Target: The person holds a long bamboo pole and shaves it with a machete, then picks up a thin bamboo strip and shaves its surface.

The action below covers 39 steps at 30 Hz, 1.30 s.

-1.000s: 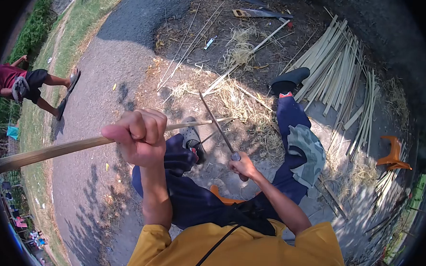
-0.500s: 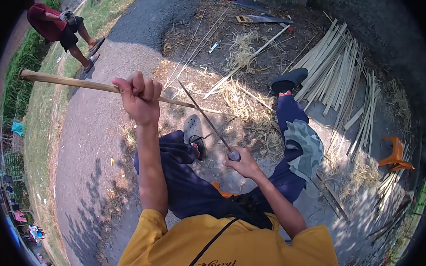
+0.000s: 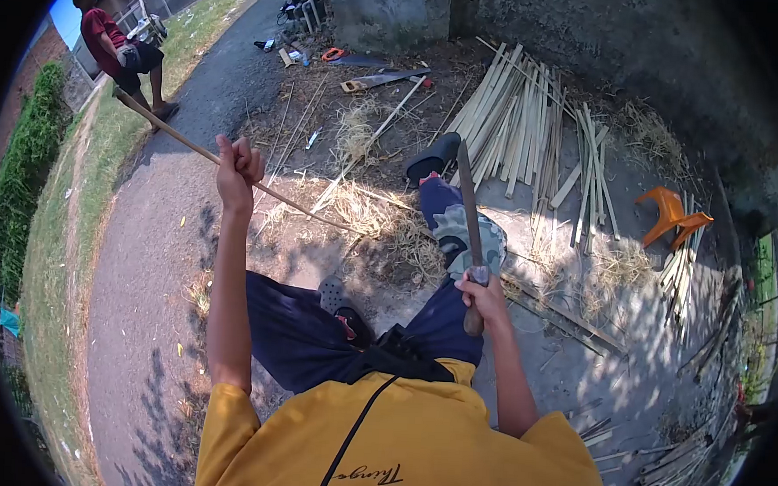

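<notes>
A long, thin bamboo strip (image 3: 298, 206) runs through my left hand (image 3: 239, 172), whose fingers are wrapped round it. One end reaches up and left, the other slopes down over the straw on the ground. My right hand (image 3: 484, 301) grips the handle of a long knife (image 3: 470, 199), its blade pointing up and away from me. The blade stands apart from the strip, over the camouflage cloth (image 3: 492, 241) at my right leg.
Many pale strips (image 3: 519, 118) lie by the wall. Nearer the path are a handsaw (image 3: 384, 80) and straw shavings (image 3: 364, 208). An orange plastic stool (image 3: 672, 216) lies at right. Another person (image 3: 122, 44) is on the grass at upper left.
The knife has swung from beside the strip to the right and now points upward. The strip tilts more steeply. The view has shifted right, and the other person appears more upright.
</notes>
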Motion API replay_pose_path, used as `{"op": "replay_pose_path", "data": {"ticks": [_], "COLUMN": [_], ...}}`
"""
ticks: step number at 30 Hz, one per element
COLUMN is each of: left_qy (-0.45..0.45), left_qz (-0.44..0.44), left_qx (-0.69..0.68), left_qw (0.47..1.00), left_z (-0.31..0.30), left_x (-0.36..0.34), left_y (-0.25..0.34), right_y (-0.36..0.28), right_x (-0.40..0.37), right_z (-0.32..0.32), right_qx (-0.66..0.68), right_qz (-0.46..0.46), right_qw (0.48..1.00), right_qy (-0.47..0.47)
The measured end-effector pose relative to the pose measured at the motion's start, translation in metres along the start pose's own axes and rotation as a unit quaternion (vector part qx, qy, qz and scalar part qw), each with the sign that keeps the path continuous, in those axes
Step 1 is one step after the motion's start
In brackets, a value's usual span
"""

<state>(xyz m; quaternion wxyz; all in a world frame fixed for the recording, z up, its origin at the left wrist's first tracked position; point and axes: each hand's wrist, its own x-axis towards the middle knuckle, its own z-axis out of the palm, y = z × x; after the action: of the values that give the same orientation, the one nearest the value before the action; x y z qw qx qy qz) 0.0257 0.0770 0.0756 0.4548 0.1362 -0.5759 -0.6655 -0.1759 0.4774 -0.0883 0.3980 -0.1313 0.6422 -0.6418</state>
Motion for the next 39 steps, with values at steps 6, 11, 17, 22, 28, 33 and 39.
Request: {"op": "replay_pose_path", "data": {"ticks": [6, 11, 17, 22, 28, 33, 39], "left_qy": [-0.018, -0.053, -0.066, -0.084, -0.08, -0.103, -0.129], "left_qz": [0.005, 0.016, 0.016, 0.002, -0.031, -0.029, -0.036], "left_qx": [0.031, 0.045, 0.049, 0.012, 0.029, 0.062, 0.065], "left_qw": [0.999, 0.997, 0.996, 0.996, 0.996, 0.992, 0.989], "left_z": [0.018, 0.03, 0.029, 0.032, 0.041, 0.042, 0.035], "left_x": [0.025, 0.042, 0.044, 0.045, 0.051, 0.048, 0.058], "left_y": [-0.006, -0.01, -0.015, -0.013, -0.013, -0.011, -0.012], "right_y": [0.031, 0.157, 0.335, 0.366, 0.406, 0.419, 0.508], "right_x": [-0.065, -0.1, -0.138, -0.177, -0.15, -0.157, -0.165], "right_z": [-0.106, -0.192, -0.21, -0.169, -0.187, -0.191, -0.154], "right_qx": [-0.01, -0.084, -0.094, -0.305, -0.238, -0.47, -0.563], "right_qz": [-0.075, 0.008, 0.215, 0.268, 0.232, 0.26, 0.062], "right_qw": [0.962, 0.906, 0.849, 0.753, 0.8, 0.783, 0.732], "right_qy": [0.264, 0.415, 0.474, 0.518, 0.5, 0.314, 0.379]}}
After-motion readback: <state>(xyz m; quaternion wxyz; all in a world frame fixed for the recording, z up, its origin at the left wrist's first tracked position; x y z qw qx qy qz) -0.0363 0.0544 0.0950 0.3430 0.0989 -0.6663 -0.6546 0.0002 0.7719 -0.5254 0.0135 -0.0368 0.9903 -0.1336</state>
